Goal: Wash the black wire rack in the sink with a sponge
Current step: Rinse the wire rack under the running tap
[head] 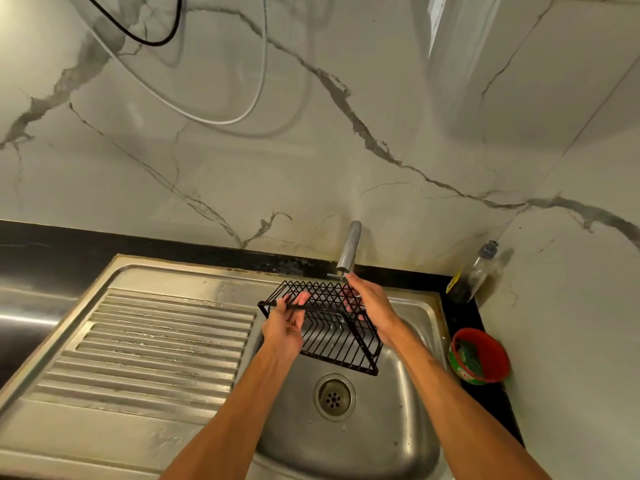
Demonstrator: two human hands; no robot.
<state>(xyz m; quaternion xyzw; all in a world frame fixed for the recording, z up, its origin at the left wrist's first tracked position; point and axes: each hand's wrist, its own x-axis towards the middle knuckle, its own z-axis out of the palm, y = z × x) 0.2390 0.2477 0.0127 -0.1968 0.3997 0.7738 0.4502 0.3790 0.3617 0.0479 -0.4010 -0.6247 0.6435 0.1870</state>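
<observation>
The black wire rack (332, 341) hangs above the steel sink (398, 427), just under the tap (349, 249). My left hand (284, 327) holds its left front bar, fingers curled around the wire. My right hand (372, 306) grips the rack's right side, fingers reaching in through the wires. A green sponge (467, 358) lies in a red tub (491, 351) on the counter to the right of the sink. No water shows running from the tap.
A ribbed steel draining board (156, 351) lies left of the bowl. The drain (334, 396) sits in the bowl's middle. A clear soap bottle (476, 271) stands in the back right corner by the marble wall. Cables hang on the wall above.
</observation>
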